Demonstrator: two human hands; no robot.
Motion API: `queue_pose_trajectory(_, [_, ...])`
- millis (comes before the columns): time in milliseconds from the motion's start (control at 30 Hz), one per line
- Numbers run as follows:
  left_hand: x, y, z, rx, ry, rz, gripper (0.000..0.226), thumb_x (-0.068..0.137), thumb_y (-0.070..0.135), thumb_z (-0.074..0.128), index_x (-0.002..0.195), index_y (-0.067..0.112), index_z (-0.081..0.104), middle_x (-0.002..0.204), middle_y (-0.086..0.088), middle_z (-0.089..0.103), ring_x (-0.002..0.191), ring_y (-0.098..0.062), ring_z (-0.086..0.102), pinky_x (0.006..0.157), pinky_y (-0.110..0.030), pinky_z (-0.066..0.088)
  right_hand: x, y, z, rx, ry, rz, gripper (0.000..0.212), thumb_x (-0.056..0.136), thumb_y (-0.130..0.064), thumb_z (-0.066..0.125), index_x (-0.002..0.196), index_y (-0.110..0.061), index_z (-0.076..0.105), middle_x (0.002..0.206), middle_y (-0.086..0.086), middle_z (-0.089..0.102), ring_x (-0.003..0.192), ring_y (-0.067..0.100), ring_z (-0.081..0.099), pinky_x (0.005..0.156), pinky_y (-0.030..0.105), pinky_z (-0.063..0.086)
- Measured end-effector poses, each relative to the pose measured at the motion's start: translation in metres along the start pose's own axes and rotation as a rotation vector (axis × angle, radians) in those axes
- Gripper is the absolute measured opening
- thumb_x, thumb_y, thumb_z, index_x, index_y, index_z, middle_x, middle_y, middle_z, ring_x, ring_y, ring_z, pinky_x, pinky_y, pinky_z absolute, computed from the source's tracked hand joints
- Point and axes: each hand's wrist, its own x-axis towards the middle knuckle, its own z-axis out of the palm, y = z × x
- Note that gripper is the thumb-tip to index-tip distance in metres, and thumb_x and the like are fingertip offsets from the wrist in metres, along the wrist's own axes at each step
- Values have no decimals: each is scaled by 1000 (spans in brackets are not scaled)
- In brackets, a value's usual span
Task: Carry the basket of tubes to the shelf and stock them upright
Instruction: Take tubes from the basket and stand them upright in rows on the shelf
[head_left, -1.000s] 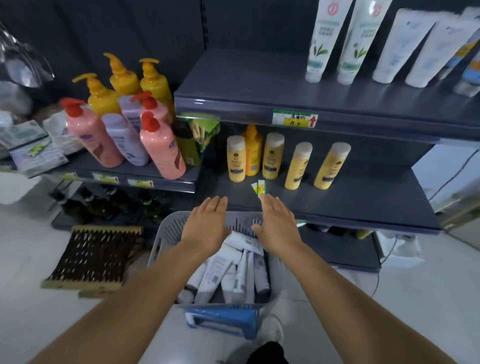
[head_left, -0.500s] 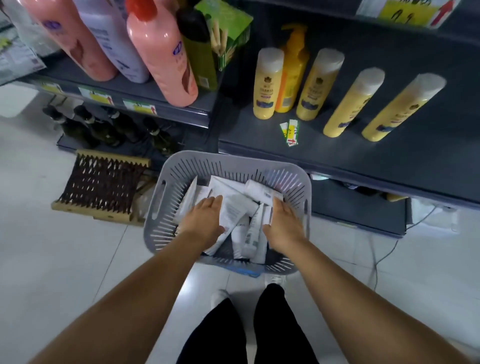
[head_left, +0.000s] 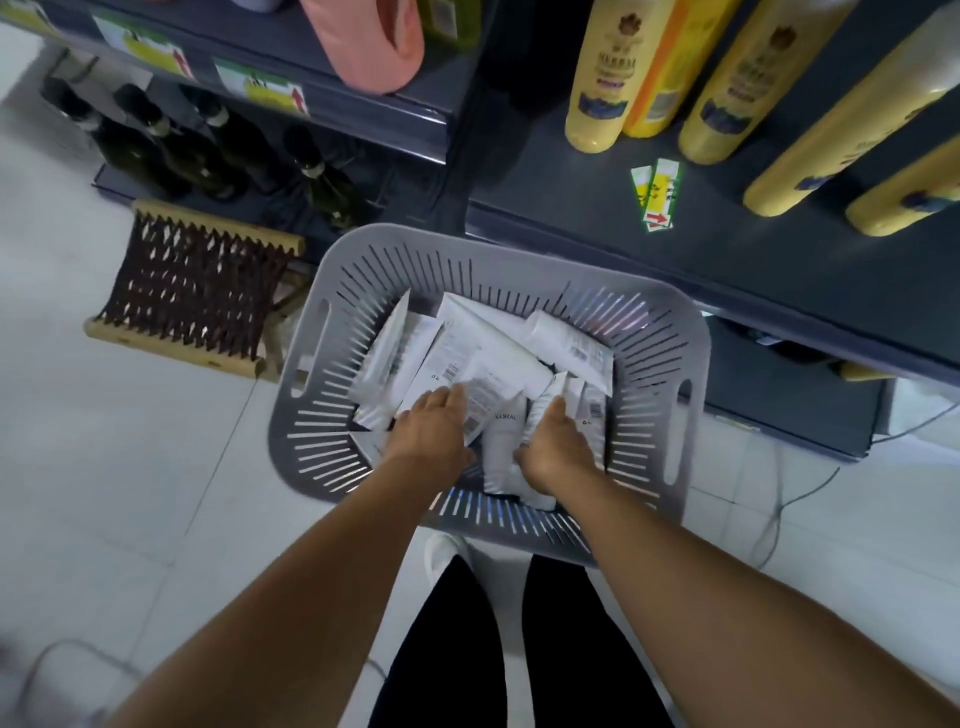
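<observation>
The basket (head_left: 332, 332), a grey slotted plastic one with handle cut-outs at its short ends, sits low in front of the dark shelf (head_left: 727, 270), its far rim just beside the shelf edge, and we look straight down into it. Inside we find a loose heap of white tubes (head_left: 498, 353) lying flat and crossed over one another, none upright. Both of our hands are down in the basket at its near side. Our left hand (head_left: 431, 431) lies palm down on the tubes, fingers extended and resting on a tube printed with small text and a barcode; we cannot tell whether the thumb hooks under anything. Our right hand (head_left: 556, 447) is just beside it, fingers bent downward among the tubes and touching the white tube (head_left: 501, 447) that lies between the two hands; whether that grip is actually closed on a tube, we cannot tell. On the shelf beyond the basket stand yellow bottles (head_left: 597, 88) in a row, with a green-and-white price tag (head_left: 657, 195) lying loose on the shelf surface in front of them. To the left, on a neighbouring shelf, a pink bottle (head_left: 374, 47) stands above price labels, with dark glass bottles (head_left: 156, 145) on the level beneath. A wooden-framed woven rack (head_left: 192, 291) lies on the white tiled floor (head_left: 104, 493) left of the basket.
</observation>
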Motion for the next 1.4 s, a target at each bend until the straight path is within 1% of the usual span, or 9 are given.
queue_pose_trajectory(133, [10,-5,4,-30,-22,-24,86,87,28,65,151,11,11,155,-7,25,140,-25,28,114,-39,29,7,-2,6,6,66,3,90,92,-7,57,152,-12,-9,156,14,21,133,35,40,106,42,38])
queue_pose_trajectory(267, [19,-7,6,-99,-32,-36,88,84,23,69,151,13,12,150,-7,32,135,-26,36,111,-41,35,15,3,-2,36,195,-27,77,89,-3,54,151,-15,10,148,13,36,127,33,45,97,42,44])
queue_pose_trajectory(433, [30,-2,4,-179,-35,-23,85,84,13,68,150,18,14,147,-5,35,130,-27,43,104,-39,38,31,-1,-17,30,435,-143,85,85,-1,56,153,-18,6,157,8,14,141,29,19,117,39,21])
queue_pose_trajectory(600, [46,-11,2,-279,-22,-51,82,86,8,63,151,21,15,147,-9,40,131,-27,44,106,-33,36,47,-10,-35,12,407,-152,85,80,3,58,151,-21,17,155,6,20,140,29,22,115,37,22])
queue_pose_trajectory(733, [48,-20,-8,-269,7,-84,79,90,8,58,153,22,12,148,-8,40,133,-27,42,106,-31,36,53,-20,-38,-52,422,-165,65,82,0,56,138,-29,37,143,10,28,130,32,29,109,38,29])
queue_pose_trajectory(1000, [40,-6,-15,-323,71,77,88,85,18,68,152,20,12,151,-7,34,136,-23,38,107,-31,34,42,-14,-19,-107,393,-308,44,83,2,54,113,-30,46,126,2,46,116,28,40,97,41,35])
queue_pose_trajectory(1133, [34,8,-21,-345,77,242,81,83,18,68,150,15,22,147,-10,39,133,-25,40,106,-31,35,28,-15,-9,-208,333,-347,56,84,-5,56,130,-34,40,135,0,41,124,34,36,99,49,35])
queue_pose_trajectory(1300, [29,5,-19,-41,27,187,57,89,23,56,140,7,36,131,-15,52,119,-30,51,94,-38,43,18,-20,2,-165,282,-484,65,85,-7,61,140,-32,36,145,-2,38,128,29,38,98,41,40])
queue_pose_trajectory(1400, [24,-1,-22,-9,72,79,44,87,21,57,127,6,44,123,-16,53,114,-32,52,89,-39,44,14,-17,-4,69,320,-297,62,83,-8,64,137,-23,37,137,5,39,124,27,41,99,40,43])
